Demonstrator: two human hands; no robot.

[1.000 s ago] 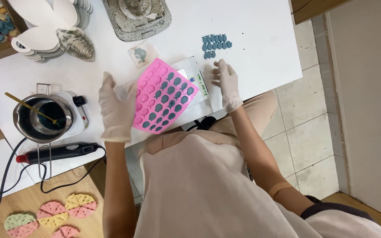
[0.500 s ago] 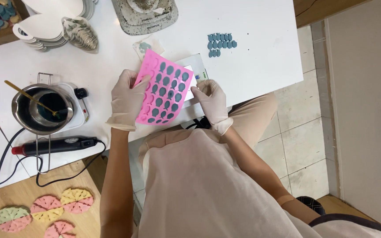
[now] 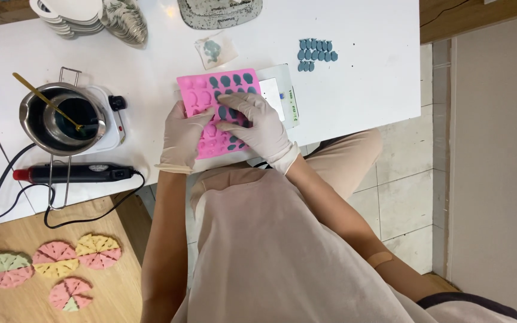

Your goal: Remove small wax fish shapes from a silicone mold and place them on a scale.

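Pink silicone mould (image 3: 210,90) lay beside the melting pot (image 3: 62,118), half-covering the small scale (image 3: 279,96). Left hand (image 3: 182,136) gripped its edge; right hand (image 3: 254,122) pressed flat, fingers spread. Even, gentle flexing would best free the blue pieces (image 3: 233,79).

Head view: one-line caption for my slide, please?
Gloved left hand and right hand press a pink mould on a white table.

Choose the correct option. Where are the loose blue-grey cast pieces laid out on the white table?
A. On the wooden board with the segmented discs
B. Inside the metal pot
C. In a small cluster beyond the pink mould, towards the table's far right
C: the blue-grey pieces lie in short rows on the white table, beyond the pink mould under both gloved hands.
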